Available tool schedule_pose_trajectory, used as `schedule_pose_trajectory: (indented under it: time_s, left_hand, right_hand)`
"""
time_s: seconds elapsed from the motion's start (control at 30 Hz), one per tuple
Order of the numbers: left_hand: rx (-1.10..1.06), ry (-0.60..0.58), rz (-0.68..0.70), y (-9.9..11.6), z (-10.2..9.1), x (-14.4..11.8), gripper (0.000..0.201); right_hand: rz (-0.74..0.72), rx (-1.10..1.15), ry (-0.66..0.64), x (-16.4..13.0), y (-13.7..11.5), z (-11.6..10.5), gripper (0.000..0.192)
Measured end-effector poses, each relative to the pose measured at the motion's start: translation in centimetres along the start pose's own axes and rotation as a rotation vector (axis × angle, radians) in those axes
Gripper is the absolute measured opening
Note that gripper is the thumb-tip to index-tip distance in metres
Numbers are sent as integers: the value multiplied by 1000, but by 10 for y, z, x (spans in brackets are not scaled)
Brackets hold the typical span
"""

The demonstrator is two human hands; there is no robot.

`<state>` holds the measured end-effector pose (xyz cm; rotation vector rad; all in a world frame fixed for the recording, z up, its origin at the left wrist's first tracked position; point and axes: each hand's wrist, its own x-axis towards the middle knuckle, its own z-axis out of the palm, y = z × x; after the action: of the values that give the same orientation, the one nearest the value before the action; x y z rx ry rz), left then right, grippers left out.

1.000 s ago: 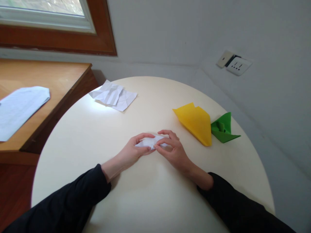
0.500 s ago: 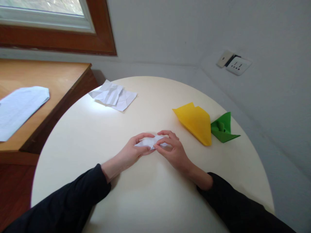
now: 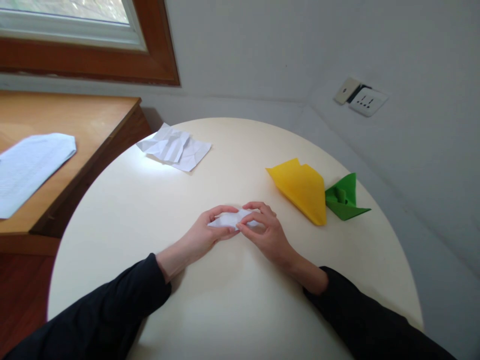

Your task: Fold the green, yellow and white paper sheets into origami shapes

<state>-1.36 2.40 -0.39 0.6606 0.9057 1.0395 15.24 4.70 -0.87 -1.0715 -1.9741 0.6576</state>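
Between my two hands lies a small folded white paper (image 3: 227,219), pointed at its left end. My left hand (image 3: 206,231) is closed around the left part of it, fingers along the far edge and thumb along the near one. My right hand (image 3: 268,232) grips the right part, with thumb and index finger pinched at the near edge by the middle. Its other fingers curl over the far side and hide some of the paper. Both hands are low over the round white table (image 3: 240,310).
Creased white papers (image 3: 176,149) lie at the table's back left. A folded yellow paper (image 3: 302,190) sits to the right, touching a folded green paper (image 3: 345,200). On the left, a wooden desk (image 3: 101,112) bears printed sheets (image 3: 35,167). A wall socket (image 3: 368,101) is at the right.
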Motion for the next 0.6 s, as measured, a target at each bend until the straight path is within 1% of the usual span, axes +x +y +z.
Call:
schedule_pose_trajectory:
  time_s: [0.33, 0.6]
  left_hand:
    - [11, -17, 12, -1, 0, 0, 37]
    - [-8, 19, -7, 0, 2, -1, 37]
  right_hand:
    - [-11, 8, 4, 0, -1, 0, 7]
    - [2, -21, 19, 0, -1, 1, 6]
